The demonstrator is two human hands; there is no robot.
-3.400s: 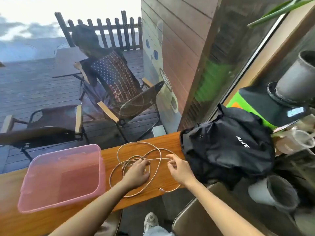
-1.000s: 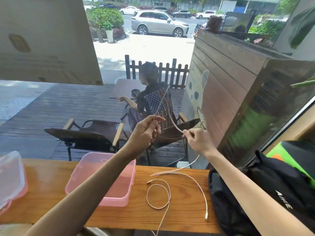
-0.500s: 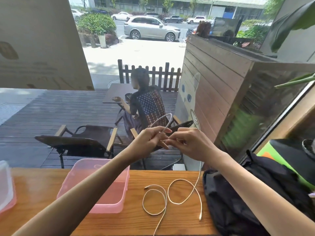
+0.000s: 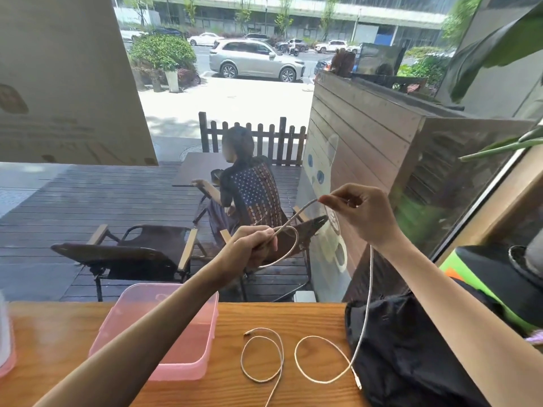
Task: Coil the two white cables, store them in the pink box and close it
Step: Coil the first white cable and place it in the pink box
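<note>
I see one white cable (image 4: 289, 230) raised in a small loop, its tail hanging to the worktop. The second cable (image 4: 261, 355) lies loosely curled beside the open, empty pink box (image 4: 164, 333).

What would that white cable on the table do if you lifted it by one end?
Probably flop: the cable on the table lies in loose curls. The held cable droops limply from the right hand, so it likely weighs little.

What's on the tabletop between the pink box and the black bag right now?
In the head view, two loose white cable loops lie on the wooden table between the pink box and the black bag.
</note>
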